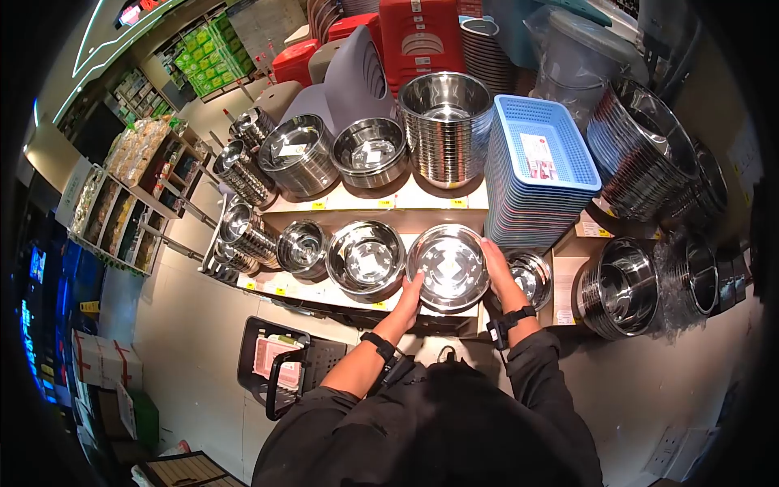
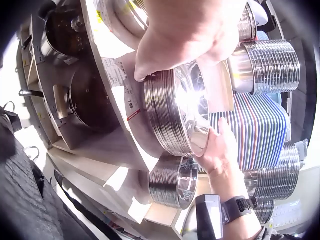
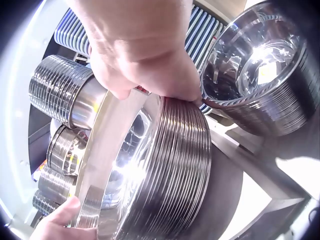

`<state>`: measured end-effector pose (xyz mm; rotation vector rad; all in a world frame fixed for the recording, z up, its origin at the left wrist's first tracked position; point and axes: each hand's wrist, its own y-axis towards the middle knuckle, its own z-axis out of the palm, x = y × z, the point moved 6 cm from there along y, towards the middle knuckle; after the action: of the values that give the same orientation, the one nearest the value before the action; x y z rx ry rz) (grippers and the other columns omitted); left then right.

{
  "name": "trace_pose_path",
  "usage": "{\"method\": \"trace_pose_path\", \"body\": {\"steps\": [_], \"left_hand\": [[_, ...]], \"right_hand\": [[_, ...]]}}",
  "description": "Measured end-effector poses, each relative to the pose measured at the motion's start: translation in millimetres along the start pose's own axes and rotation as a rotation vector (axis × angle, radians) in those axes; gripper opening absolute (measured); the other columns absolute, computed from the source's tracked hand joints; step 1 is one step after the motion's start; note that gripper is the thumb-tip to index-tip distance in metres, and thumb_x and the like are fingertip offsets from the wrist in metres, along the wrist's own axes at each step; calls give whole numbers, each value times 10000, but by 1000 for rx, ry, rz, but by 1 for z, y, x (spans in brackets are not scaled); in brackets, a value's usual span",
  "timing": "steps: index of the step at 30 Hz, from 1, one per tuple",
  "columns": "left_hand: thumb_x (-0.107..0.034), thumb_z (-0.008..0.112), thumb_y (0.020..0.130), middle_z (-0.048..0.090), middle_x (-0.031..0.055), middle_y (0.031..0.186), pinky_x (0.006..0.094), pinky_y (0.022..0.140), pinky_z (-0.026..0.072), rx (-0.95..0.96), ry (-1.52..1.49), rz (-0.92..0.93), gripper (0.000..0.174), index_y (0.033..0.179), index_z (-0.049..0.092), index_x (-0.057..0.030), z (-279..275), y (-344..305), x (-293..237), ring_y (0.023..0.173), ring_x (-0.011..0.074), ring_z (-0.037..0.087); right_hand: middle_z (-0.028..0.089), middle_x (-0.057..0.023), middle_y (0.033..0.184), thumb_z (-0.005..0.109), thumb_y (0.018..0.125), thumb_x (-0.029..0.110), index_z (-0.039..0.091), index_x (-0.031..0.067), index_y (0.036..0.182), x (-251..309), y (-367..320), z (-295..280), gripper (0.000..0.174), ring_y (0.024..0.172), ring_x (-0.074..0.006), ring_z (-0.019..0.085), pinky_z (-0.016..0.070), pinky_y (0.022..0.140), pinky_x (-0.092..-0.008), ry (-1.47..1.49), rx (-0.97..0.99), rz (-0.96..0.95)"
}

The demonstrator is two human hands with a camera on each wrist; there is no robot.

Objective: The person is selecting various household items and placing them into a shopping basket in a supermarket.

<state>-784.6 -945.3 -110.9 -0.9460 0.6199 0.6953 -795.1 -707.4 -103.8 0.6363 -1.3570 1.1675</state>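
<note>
A stack of shiny stainless steel basins point(image 1: 448, 268) stands on the front of the lower shelf, with bright reflections in the top one. My left hand point(image 1: 408, 302) holds the near left side of the top basin's rim. On the opposite side, my right hand point(image 1: 499, 272) grips the rim. The left wrist view shows the stack's many rims point(image 2: 165, 112) edge on, the left hand point(image 2: 187, 37) over one side and the right hand point(image 2: 220, 155) at the other. In the right wrist view, the right hand point(image 3: 145, 60) covers the rim and partly hides it.
Another basin stack point(image 1: 366, 258) stands close on the left, a smaller bowl stack point(image 1: 529, 277) on the right. Blue plastic baskets point(image 1: 568, 154) rise behind. Tall steel pots point(image 1: 446, 122) line the upper shelf. A dark shopping basket point(image 1: 251, 357) sits on the floor.
</note>
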Motion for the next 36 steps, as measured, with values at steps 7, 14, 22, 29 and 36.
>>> {"method": "trace_pose_path", "body": {"steps": [7, 14, 22, 29, 36], "left_hand": [[-390, 520, 980, 449, 39, 1398, 338, 1025, 361, 113, 257, -104, 613, 1460, 292, -86, -28, -43, -17, 1233, 159, 461], [-407, 530, 971, 606, 3, 827, 233, 702, 480, -107, 174, -71, 366, 1071, 585, -59, -152, -116, -55, 719, 100, 599], [-429, 520, 971, 511, 36, 1259, 274, 910, 400, -211, 90, 181, 584, 1434, 353, -116, -198, -52, -91, 1065, 112, 501], [-440, 575, 928, 237, 195, 1532, 362, 1153, 171, -145, 138, 220, 890, 1506, 82, 23, -164, -21, -110, 1420, 259, 221], [-454, 538, 940, 90, 214, 1569, 369, 1163, 146, -56, 32, 241, 939, 1511, -54, -2, -165, -11, -91, 1451, 285, 135]], "right_hand": [[528, -156, 1323, 464, 990, 341, 476, -30, 1336, 31, -16, -6, 507, 1219, -244, 493, 359, 1035, -329, -269, -131, -118], [475, -238, 1378, 501, 963, 287, 474, -46, 1329, 92, -73, 106, 496, 1319, -338, 421, 240, 1137, -459, -822, 33, -579], [494, -268, 1352, 443, 954, 425, 411, -68, 1369, 51, -40, 210, 645, 1295, -367, 445, 234, 1144, -451, -1056, 197, -338], [526, -313, 1289, 487, 915, 498, 433, -57, 1347, 42, -3, 222, 705, 1220, -424, 506, 383, 1034, -441, -1041, 122, -123], [566, -309, 1238, 476, 903, 572, 478, -43, 1308, 25, 26, 224, 736, 1175, -409, 551, 411, 1004, -409, -1084, 92, -99]]}}
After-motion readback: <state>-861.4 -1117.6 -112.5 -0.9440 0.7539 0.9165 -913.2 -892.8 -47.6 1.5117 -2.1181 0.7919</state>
